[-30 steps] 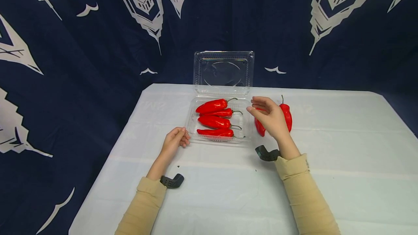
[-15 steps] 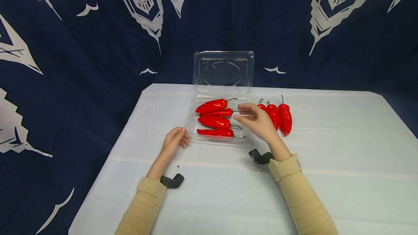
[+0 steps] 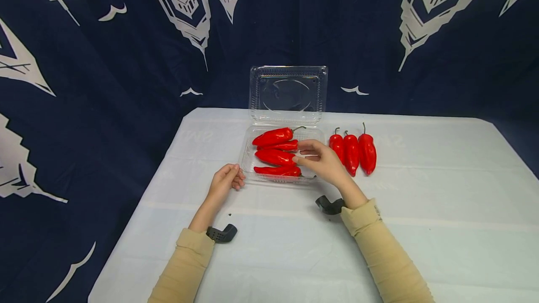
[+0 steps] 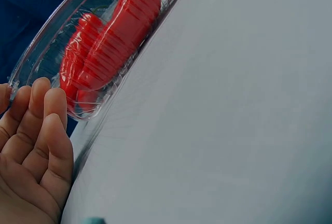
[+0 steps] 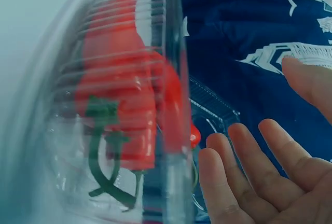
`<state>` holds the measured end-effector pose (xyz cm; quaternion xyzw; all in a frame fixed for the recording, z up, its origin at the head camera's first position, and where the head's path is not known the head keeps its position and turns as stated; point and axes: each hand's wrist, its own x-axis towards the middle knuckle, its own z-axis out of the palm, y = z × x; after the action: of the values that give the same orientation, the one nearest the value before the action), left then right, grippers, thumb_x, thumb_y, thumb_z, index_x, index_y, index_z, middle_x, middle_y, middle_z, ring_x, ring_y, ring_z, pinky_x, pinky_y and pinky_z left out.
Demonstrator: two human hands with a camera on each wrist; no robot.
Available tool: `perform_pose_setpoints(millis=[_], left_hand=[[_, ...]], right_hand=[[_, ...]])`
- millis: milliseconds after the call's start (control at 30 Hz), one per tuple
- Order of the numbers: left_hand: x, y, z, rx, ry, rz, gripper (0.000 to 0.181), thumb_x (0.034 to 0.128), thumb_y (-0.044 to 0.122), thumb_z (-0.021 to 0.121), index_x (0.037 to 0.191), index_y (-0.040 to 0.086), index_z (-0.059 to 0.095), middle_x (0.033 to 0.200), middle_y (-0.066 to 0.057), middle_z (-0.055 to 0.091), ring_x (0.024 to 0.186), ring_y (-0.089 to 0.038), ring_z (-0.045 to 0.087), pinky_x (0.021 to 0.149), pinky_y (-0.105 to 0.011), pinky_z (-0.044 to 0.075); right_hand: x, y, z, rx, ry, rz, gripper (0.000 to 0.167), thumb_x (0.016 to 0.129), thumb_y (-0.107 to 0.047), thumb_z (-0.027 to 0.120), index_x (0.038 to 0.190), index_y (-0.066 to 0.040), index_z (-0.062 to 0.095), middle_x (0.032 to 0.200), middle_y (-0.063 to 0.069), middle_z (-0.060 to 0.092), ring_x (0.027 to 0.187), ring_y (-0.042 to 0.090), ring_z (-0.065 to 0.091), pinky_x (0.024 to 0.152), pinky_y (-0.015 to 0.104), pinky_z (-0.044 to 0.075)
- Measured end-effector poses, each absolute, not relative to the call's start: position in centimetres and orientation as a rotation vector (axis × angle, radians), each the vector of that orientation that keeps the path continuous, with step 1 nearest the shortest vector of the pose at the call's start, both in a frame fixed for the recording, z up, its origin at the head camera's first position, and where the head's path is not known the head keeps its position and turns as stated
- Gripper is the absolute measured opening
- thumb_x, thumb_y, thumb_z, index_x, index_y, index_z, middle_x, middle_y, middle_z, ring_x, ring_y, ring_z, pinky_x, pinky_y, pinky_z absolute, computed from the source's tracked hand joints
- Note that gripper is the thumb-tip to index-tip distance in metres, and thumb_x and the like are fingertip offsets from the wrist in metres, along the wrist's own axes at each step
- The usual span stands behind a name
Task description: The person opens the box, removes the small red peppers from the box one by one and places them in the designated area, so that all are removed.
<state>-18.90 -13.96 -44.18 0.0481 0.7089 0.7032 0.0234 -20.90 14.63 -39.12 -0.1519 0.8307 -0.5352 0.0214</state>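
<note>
A clear plastic container (image 3: 248,153) holds several red peppers (image 3: 275,156), lying crosswise with their stems to the right. Its front left corner is pinched between the thumb and fingers of my left hand (image 3: 226,180); the left wrist view shows the fingers (image 4: 39,125) at the container's rim (image 4: 49,22). My right hand (image 3: 326,162) is over the container's right side, thumb and fingers apart, hiding some pepper stems. In the right wrist view, that hand (image 5: 270,182) is beside the container wall with nothing gripped.
Three more red peppers (image 3: 351,153) lie side by side on the white table (image 3: 442,209), right of the container, stems pointing away. The clear lid (image 3: 288,92) stands raised at the container's back. Behind the table hangs a dark blue printed cloth (image 3: 261,36).
My right hand has moved left from over the loose peppers to the peppers inside the container, uncovering the three on the table. The left hand has stayed at the corner.
</note>
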Motion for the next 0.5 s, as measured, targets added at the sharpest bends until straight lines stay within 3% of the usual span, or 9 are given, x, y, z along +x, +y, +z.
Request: perform_pose_setpoints(millis=[500], left_hand=[[-18.9,-14.0,-44.3,0.156,2.189,2.185,0.023,0.1006,0.011,0.044,0.091,-0.007,0.053,0.077,-0.007,0.058,0.063,-0.013,0.057,0.055,-0.02,0.046]], right_hand=[[-21.0,13.3,-40.6,-0.535,2.575,-1.555,0.05,0.082,-0.022,0.072,0.124,0.001,0.054,0.118,0.015,0.059,0.108,0.029,0.057,0.092,0.042,0.047]])
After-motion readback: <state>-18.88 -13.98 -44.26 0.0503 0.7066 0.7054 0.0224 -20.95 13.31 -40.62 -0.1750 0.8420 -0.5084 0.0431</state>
